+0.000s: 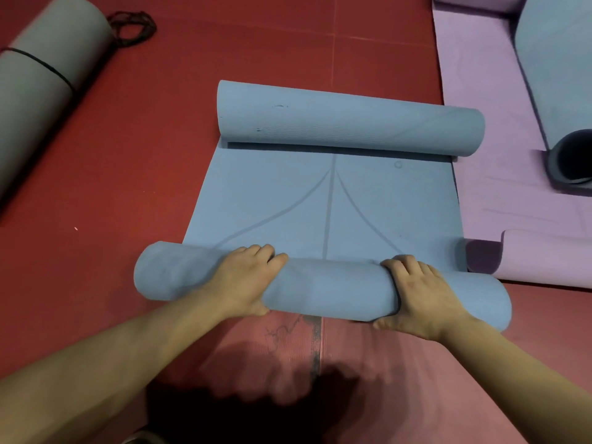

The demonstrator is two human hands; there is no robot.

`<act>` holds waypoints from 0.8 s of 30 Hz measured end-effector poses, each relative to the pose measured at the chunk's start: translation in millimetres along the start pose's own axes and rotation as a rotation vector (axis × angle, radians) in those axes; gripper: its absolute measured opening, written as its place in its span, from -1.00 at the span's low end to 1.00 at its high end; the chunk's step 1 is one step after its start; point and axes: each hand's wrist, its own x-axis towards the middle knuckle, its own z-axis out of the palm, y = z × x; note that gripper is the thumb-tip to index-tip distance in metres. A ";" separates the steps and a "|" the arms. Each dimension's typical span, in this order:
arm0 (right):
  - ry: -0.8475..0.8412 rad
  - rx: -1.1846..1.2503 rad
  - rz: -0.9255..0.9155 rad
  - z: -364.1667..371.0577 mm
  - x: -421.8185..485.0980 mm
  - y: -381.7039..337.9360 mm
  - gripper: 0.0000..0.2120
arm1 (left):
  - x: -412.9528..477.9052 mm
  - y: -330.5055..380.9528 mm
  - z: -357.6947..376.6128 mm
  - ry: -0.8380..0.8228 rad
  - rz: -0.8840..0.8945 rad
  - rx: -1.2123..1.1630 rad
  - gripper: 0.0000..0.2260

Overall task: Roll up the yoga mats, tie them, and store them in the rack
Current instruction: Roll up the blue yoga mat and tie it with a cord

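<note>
Squarely in the middle of the head view, a blue yoga mat (326,203) lies on the red floor (128,187), rolled at both its far and near ends. The left hand (246,277) and right hand (423,296) both grip the near roll, fingers curled over its top. At upper left lies a grey rolled mat (41,68) banded in black, with a black cord (134,27) just beside it. A purple mat (480,123) is spread along the right edge.

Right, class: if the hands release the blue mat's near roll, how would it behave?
Probably uncurls: the left hand and right hand grip the near roll. Likely light, floppy: the flat part looks thin. May roll across the level floor.
</note>
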 end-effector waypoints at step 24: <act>-0.078 0.099 0.046 -1.1 -7.7 -0.4 0.07 | -37.2 31.3 31.9 0.247 0.001 -0.026 0.08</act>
